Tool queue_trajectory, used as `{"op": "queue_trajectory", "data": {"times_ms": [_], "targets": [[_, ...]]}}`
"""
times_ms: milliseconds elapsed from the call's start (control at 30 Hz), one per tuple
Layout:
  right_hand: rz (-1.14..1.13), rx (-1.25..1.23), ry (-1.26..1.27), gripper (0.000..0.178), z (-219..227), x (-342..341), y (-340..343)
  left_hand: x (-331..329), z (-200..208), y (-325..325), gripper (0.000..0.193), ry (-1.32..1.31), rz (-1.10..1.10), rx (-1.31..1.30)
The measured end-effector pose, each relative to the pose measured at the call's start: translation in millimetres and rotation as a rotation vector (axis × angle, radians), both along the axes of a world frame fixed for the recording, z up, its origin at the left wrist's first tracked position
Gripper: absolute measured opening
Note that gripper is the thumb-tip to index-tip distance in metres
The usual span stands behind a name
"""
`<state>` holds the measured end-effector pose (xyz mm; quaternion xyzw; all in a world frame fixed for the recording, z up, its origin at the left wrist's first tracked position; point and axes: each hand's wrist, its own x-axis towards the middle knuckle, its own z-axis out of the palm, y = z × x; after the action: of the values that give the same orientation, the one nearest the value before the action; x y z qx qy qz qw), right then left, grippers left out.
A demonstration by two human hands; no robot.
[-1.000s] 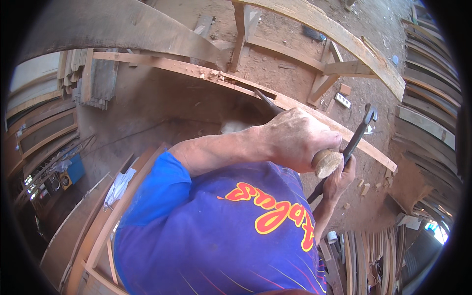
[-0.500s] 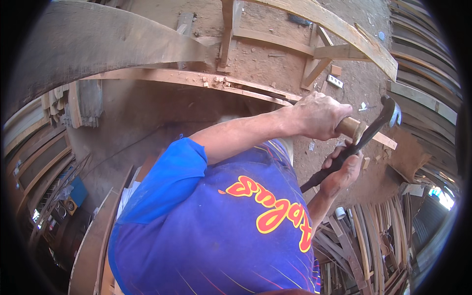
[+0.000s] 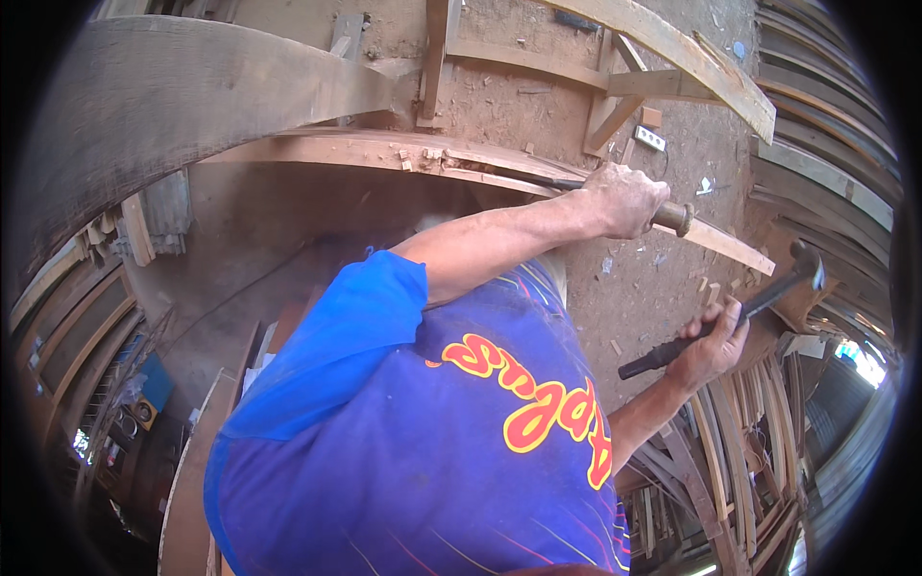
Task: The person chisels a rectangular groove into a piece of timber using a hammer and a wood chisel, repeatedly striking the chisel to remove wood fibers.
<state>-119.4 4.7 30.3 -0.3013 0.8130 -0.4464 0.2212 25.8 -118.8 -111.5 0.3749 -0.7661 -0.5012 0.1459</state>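
My left hand [image 3: 629,200] is wrapped round a wood chisel, whose handle end [image 3: 680,220] sticks out beyond my fist. Its dark blade [image 3: 540,180] lies low along a long wooden piece [image 3: 317,147], the tip reaching into a rough cut in the wood. Small wood chips [image 3: 405,159] sit beside that cut. My right hand [image 3: 713,346] grips the dark handle of a claw hammer [image 3: 776,293]. The hammer head is apart from the chisel, out to the right and nearer than its handle end.
A broad wooden board [image 3: 211,82] rises at the far left. Beyond the workpiece stands a wooden frame [image 3: 663,84]. On the dirt floor lie a white socket strip [image 3: 650,138] and scattered offcuts. Stacked timber [image 3: 816,125] lines the right side, with more strips [image 3: 740,442] at lower right.
My right hand has swung the hammer away from the chisel's handle end, to the right and nearer. My left hand keeps its grip on the chisel, with little shift.
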Motion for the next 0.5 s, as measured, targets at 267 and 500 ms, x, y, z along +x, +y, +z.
{"op": "queue_trajectory", "data": {"times_ms": [267,500], "targets": [[0.397,0.506,0.062,0.017,-24.0,15.9,45.9,-1.1,-7.9,7.0,0.028,-0.003,0.0,-0.036],[-0.091,0.089,-0.058,0.021,-14.9,-5.0,22.7,-3.7,-11.7,7.2,0.025,-0.01,0.018,-0.023]]}}
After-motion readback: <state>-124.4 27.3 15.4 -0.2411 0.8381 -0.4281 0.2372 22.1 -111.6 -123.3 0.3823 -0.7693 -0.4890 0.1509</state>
